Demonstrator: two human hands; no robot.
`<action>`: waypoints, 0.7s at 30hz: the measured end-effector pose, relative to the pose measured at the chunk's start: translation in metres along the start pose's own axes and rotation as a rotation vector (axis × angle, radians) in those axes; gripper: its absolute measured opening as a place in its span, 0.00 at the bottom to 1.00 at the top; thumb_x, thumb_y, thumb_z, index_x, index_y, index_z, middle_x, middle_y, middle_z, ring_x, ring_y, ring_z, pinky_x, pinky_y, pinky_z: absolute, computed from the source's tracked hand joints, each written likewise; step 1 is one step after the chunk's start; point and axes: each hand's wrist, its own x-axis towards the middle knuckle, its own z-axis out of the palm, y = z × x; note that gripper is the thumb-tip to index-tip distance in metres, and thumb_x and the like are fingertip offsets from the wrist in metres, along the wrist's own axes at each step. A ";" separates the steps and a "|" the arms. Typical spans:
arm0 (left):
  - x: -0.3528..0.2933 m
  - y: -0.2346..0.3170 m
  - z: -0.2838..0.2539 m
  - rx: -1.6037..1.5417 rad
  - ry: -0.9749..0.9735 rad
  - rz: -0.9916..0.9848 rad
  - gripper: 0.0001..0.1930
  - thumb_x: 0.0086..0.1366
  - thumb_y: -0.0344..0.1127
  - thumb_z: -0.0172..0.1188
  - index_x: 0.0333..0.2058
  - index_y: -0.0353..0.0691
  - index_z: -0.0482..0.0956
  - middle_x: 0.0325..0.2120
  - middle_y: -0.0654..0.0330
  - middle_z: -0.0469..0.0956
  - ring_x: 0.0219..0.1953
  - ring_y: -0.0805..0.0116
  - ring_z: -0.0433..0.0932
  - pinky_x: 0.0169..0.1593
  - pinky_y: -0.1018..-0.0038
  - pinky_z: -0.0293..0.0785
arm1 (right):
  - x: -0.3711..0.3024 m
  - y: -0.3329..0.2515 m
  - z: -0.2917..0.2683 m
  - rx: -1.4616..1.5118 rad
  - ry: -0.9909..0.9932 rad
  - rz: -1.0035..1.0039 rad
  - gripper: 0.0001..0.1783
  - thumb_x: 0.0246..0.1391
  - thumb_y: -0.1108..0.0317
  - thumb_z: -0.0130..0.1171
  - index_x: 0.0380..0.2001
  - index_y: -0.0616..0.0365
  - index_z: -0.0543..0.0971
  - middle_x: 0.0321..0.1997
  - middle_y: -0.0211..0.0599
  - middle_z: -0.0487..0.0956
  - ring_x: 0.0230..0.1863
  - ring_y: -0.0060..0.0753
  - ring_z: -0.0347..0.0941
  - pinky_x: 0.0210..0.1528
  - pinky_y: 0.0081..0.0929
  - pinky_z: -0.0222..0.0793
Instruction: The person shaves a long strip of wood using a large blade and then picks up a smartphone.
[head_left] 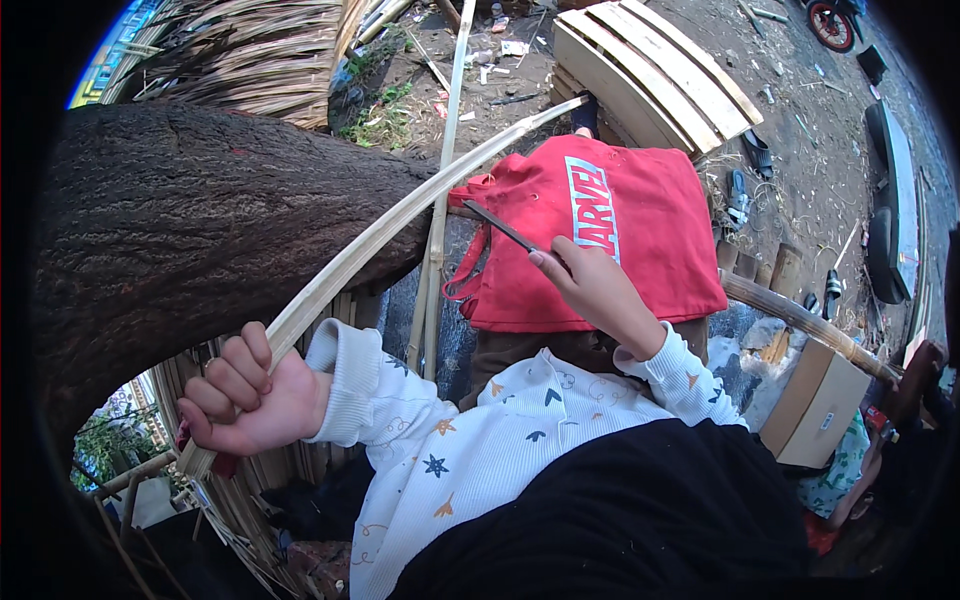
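Note:
My left hand (255, 400) is wrapped in a fist round the lower end of a long, pale, split wooden strip (380, 232), probably bamboo or a frond stalk. The strip slants up and to the right, its far tip reaching near a wooden crate. In my right hand (600, 290) is a knife (500, 226) with a narrow dark blade pointing up and left, just below the strip; its handle is hidden in the fingers. Blade and strip look apart. A red cloth bag (660, 230) with a printed panel lies spread over my lap, under my right hand.
A thick tree trunk (210, 200) fills the left side. Another pale strip (432, 260) stands behind the held one. Beyond are the slatted wooden crate (650, 70), sandals (738, 195) and stacked dry fronds (250, 60). To the right are a bamboo pole (810, 322) and a cardboard box (815, 405).

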 end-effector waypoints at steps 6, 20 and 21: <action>0.000 0.001 -0.008 -0.109 -0.095 -0.033 0.23 0.65 0.43 0.40 0.10 0.52 0.50 0.03 0.74 0.48 0.08 0.82 0.40 0.17 0.81 0.41 | -0.004 0.002 -0.002 0.007 0.021 0.024 0.21 0.58 0.54 0.47 0.24 0.63 0.67 0.14 0.48 0.67 0.18 0.47 0.66 0.21 0.39 0.56; -0.002 -0.011 -0.005 0.058 0.013 -0.015 0.21 0.60 0.39 0.43 0.09 0.52 0.48 0.05 0.74 0.43 0.10 0.80 0.41 0.20 0.80 0.42 | -0.012 0.009 0.006 0.021 0.010 -0.010 0.25 0.58 0.48 0.43 0.27 0.63 0.70 0.16 0.49 0.71 0.21 0.52 0.70 0.25 0.44 0.64; -0.001 -0.011 -0.004 0.050 0.018 -0.014 0.21 0.60 0.39 0.43 0.10 0.52 0.48 0.05 0.74 0.43 0.10 0.80 0.41 0.20 0.81 0.42 | -0.013 0.007 0.005 0.031 0.003 -0.003 0.25 0.58 0.48 0.43 0.27 0.63 0.70 0.16 0.49 0.71 0.21 0.53 0.70 0.25 0.44 0.64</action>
